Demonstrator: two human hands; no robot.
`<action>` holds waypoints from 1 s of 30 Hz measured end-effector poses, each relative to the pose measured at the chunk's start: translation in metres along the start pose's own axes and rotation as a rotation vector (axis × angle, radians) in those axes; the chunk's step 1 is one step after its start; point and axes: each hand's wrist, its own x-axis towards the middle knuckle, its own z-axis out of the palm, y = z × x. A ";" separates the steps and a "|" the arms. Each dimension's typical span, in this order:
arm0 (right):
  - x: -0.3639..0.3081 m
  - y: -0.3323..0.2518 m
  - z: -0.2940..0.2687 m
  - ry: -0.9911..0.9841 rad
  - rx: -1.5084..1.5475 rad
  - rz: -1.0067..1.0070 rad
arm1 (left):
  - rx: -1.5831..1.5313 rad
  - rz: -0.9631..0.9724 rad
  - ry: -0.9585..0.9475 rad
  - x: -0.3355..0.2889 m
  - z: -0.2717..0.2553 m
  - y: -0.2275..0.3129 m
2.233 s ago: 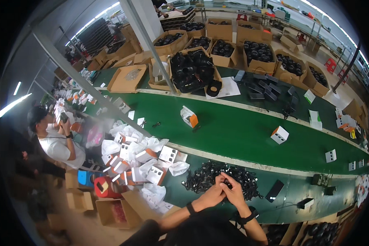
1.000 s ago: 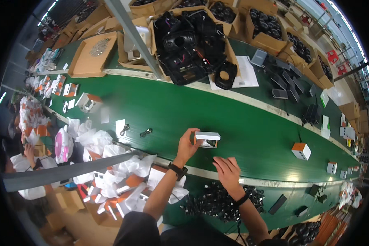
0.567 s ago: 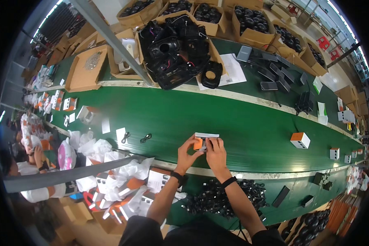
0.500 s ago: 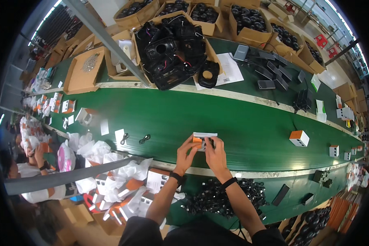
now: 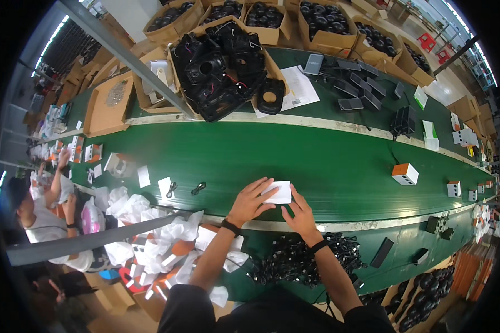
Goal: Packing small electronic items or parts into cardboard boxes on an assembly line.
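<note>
A small white-topped box [image 5: 279,192] is between my hands over the green conveyor belt, its lid lying flat. On its left side, my left hand [image 5: 251,201] holds it, fingers reaching across the lid and thumb along the near edge. From the right, my right hand [image 5: 301,213] grips the box's right edge, with the index finger at the far corner and the thumb at the near side. What the box contains is hidden. Two coiled black cables [image 5: 198,188] lie on the belt to the left, next to a white paper slip [image 5: 165,187].
Nearer me lies a heap of black cables [image 5: 300,258]. White plastic bags [image 5: 130,208] and a grey rail [image 5: 94,240] are on the left, where a co-worker [image 5: 44,211] works. An orange-and-white box [image 5: 405,174] stands rightward. Beyond the belt sits a carton of black housings [image 5: 222,66].
The box's raised white flap has come down, covering the orange and dark parts visible before. My left hand now spreads across its top. At the left, the co-worker's arm has reached toward the belt.
</note>
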 end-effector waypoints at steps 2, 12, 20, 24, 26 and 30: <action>-0.018 0.012 -0.004 0.024 -0.014 -0.042 | 0.004 0.009 0.011 0.003 0.012 0.000; 0.000 0.026 -0.029 -0.077 -0.288 -0.165 | 0.076 0.119 -0.102 0.011 0.026 -0.003; 0.011 0.026 -0.022 -0.175 -0.251 -0.265 | 0.188 0.092 -0.223 0.003 0.030 -0.006; 0.006 0.043 -0.021 -0.228 -0.390 -0.134 | 0.098 0.066 -0.163 0.009 0.014 -0.009; 0.002 0.044 -0.034 -0.192 -0.394 -0.018 | 0.110 -0.353 0.242 -0.007 -0.003 -0.039; 0.011 0.060 -0.049 0.052 -0.630 0.213 | 0.578 -1.181 0.435 -0.102 -0.060 -0.138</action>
